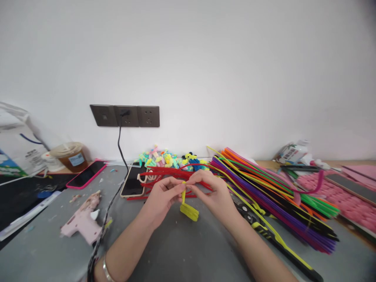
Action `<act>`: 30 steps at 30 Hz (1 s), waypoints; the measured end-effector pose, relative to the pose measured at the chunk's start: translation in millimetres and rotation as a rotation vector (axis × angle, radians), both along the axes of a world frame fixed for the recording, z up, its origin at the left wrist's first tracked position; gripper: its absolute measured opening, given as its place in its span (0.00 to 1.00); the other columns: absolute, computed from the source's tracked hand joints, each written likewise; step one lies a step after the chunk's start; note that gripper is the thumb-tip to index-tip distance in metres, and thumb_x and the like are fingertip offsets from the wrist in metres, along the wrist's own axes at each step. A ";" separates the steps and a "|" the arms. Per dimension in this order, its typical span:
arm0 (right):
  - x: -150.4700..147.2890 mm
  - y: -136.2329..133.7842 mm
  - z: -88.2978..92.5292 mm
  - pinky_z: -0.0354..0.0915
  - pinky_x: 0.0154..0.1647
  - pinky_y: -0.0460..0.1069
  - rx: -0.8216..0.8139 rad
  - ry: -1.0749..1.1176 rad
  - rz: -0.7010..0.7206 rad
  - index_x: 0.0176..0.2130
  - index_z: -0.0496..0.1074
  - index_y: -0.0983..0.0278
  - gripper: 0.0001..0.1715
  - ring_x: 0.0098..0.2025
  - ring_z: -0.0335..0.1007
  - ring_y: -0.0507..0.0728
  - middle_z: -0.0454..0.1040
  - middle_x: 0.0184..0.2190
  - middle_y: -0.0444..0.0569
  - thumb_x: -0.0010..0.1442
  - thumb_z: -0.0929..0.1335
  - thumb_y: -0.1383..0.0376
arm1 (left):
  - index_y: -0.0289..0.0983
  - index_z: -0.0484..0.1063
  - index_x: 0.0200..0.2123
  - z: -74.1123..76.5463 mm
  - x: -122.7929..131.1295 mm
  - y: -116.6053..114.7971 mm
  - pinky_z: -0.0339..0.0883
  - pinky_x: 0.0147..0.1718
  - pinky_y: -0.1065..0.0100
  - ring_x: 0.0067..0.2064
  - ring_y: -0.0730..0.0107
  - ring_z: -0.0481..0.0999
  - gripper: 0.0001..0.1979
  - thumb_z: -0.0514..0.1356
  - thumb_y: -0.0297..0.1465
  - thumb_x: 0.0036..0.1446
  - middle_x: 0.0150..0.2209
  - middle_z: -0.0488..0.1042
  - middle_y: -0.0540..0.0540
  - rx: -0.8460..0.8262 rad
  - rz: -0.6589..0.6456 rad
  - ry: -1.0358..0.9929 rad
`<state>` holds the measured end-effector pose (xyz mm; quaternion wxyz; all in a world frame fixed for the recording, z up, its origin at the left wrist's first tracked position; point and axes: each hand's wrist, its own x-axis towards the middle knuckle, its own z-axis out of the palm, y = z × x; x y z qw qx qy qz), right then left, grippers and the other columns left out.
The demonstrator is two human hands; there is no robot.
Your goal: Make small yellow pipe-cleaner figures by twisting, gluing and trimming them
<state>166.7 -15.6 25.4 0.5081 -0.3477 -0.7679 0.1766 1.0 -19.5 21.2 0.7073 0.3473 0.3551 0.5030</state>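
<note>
Both hands meet over the middle of the grey table. My left hand (166, 196) pinches the upper end of a yellow pipe cleaner (189, 212), whose lower part is folded into a short, thick bundle hanging below the fingers. From the other side, my right hand (210, 192) closes thumb and forefinger at the same upper end; its fingertips touch or nearly touch the left ones. Behind the hands lie loose red pipe cleaners (167, 172). To the right of my right hand is a large bundle of coloured pipe cleaners (264, 199).
Black-and-yellow pliers (273, 237) lie by my right forearm. A pink glue gun (84, 221) with a cord sits left. Farther back are two phones (133, 180), a drink cup (70, 156) and a pile of small fuzzy pieces (167, 158). A pink padded mat (331, 196) is right.
</note>
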 end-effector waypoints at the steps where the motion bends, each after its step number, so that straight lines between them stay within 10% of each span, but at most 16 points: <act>1: -1.6 -0.6 -0.5 0.64 0.39 0.51 0.013 0.016 0.009 0.31 0.72 0.62 0.05 0.33 0.72 0.56 0.76 0.29 0.47 0.60 0.70 0.70 | 0.33 0.76 0.23 -0.6 -0.3 0.3 0.66 0.23 0.79 0.20 0.83 0.68 0.14 0.76 0.33 0.37 0.19 0.72 0.54 -0.001 0.008 -0.020; 14: -8.2 -4.4 -5.1 0.64 0.43 0.54 0.270 -0.241 -0.102 0.41 0.76 0.60 0.09 0.43 0.74 0.58 0.77 0.42 0.52 0.63 0.67 0.71 | 0.33 0.77 0.25 -9.1 0.8 6.0 0.71 0.24 0.82 0.22 0.83 0.72 0.14 0.76 0.32 0.36 0.21 0.75 0.53 -0.002 0.161 -0.183; 30: -4.4 -0.5 -15.1 0.69 0.29 0.47 0.025 -0.117 -0.196 0.36 0.77 0.62 0.07 0.28 0.74 0.55 0.81 0.27 0.47 0.61 0.68 0.69 | 0.35 0.76 0.30 -10.0 -4.1 7.0 0.72 0.32 0.75 0.32 0.72 0.80 0.14 0.73 0.37 0.43 0.28 0.81 0.49 0.186 0.142 0.196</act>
